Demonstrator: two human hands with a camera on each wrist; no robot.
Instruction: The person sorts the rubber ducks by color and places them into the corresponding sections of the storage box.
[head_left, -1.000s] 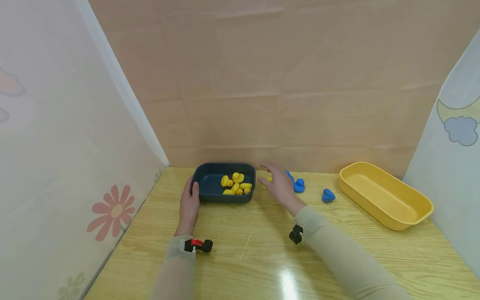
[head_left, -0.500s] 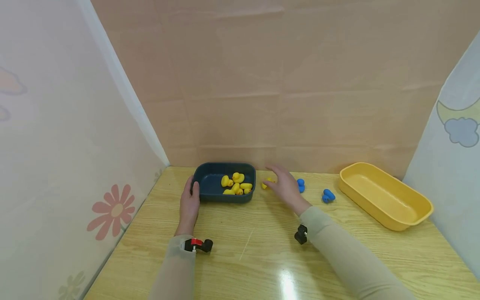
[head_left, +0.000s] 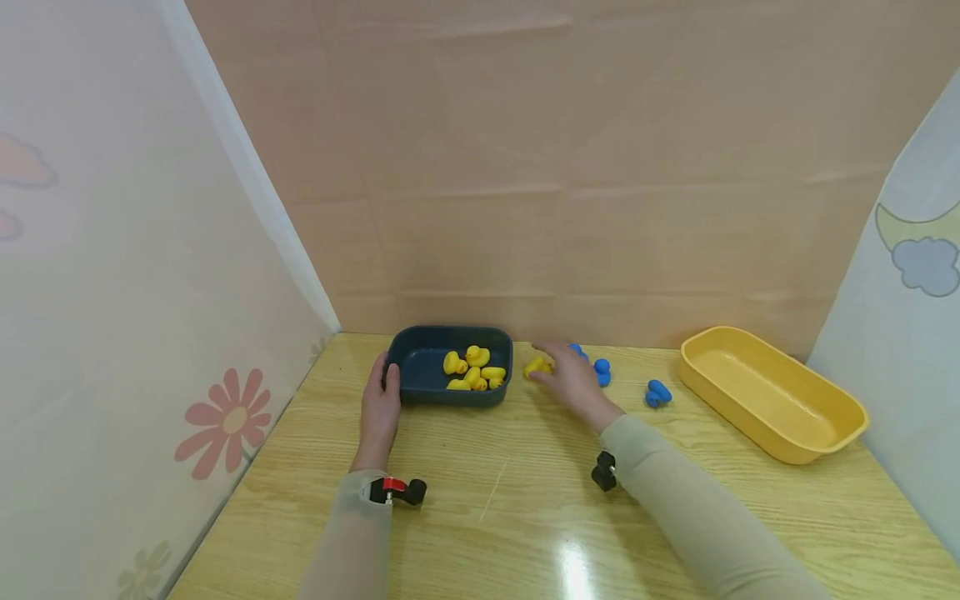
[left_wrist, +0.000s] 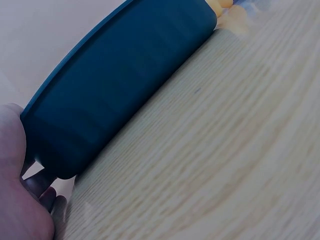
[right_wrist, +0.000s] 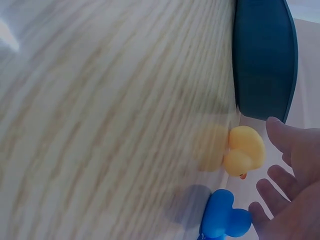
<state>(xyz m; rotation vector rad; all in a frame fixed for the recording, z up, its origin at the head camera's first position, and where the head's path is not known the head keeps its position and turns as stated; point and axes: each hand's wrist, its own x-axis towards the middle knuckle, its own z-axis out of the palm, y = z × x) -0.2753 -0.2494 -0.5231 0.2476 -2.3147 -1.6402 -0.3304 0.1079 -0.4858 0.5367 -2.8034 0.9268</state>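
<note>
On a wood-grain table (head_left: 480, 467), yellow duck (right_wrist: 247, 146), smooth, rounded, orange-billed

Right hand (head_left: 576, 382) — shifted rightward, farther from the dark bin (head_left: 450, 397) than a second ago; fingertips slightly lower than half a second ago. Yellow duck (head_left: 536, 366) — more exposed. Rear blue duck (head_left: 576, 348) — visible again, hidden half a second ago.
</note>
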